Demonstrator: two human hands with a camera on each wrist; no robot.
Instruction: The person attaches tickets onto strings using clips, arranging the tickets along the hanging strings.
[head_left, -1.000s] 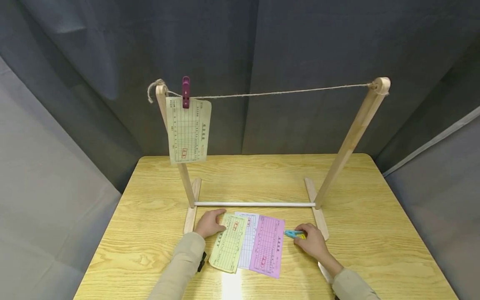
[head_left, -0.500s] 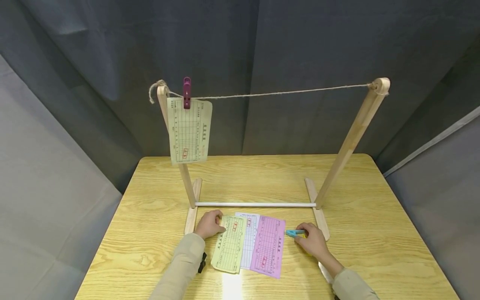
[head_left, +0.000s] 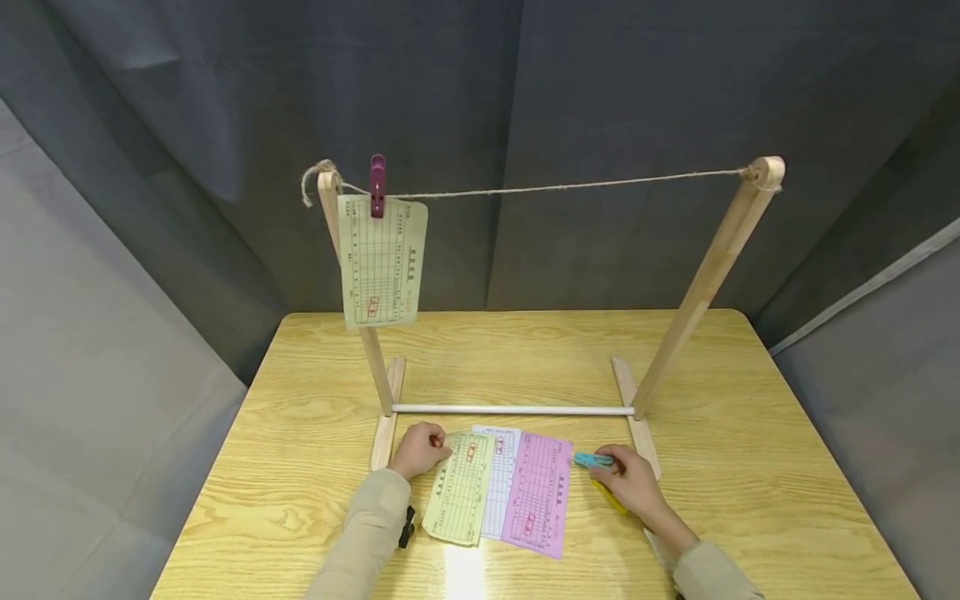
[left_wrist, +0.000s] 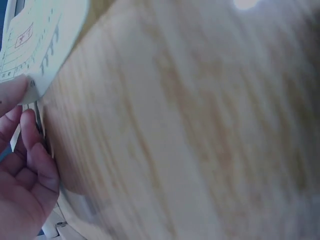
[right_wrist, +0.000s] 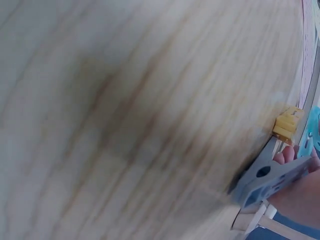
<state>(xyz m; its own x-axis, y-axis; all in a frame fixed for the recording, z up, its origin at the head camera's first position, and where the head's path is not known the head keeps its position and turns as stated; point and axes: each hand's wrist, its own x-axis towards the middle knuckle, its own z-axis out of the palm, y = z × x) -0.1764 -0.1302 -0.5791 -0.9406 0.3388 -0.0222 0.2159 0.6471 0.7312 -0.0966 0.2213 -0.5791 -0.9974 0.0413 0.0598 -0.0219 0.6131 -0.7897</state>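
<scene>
My left hand (head_left: 420, 450) pinches the upper left corner of a yellow-green printed form (head_left: 459, 490), its thumb on top in the left wrist view. The form overlaps a white form (head_left: 501, 483), and a pink form (head_left: 542, 493) lies over the white one's right side. My right hand (head_left: 633, 479) holds a light blue clothespin (head_left: 592, 459) just right of the pink form. Below that hand is a yellow clothespin (head_left: 609, 497), partly hidden. In the right wrist view a grey clothespin (right_wrist: 270, 175) sits beside the hand.
A wooden stand with a left post (head_left: 375, 367) and right post (head_left: 693, 304) carries a twine line (head_left: 555, 187). One pale form (head_left: 382, 267) hangs there from a purple clothespin (head_left: 378, 185). A white crossbar (head_left: 513, 409) runs behind the loose forms.
The yellow-green form's upper corner has shifted slightly with my left fingers. My right hand has moved the blue clothespin slightly up and right, and more of the yellow clothespin shows.
</scene>
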